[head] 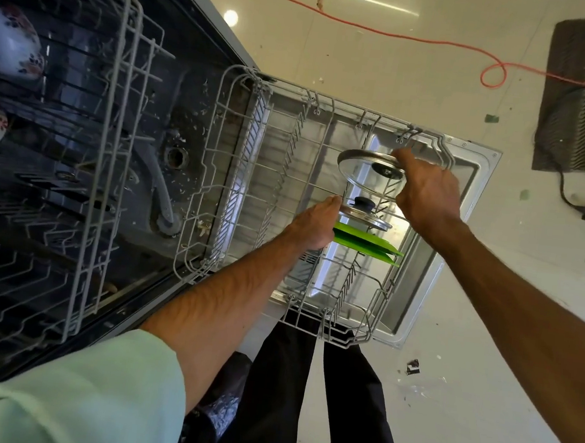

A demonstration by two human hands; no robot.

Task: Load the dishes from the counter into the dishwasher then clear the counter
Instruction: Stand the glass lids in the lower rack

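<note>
Now loading lids: my right hand [427,192] grips the glass lid [368,173] by its rim above the rack [217,163]. My left hand [314,222] touches the second lid [365,217], fingers hidden. Next, the glass lid wants slotting upright.

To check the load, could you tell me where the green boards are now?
Head view, right of centre: the green boards sit in the pulled-out lower rack, right beside the lid by the left hand.
</note>
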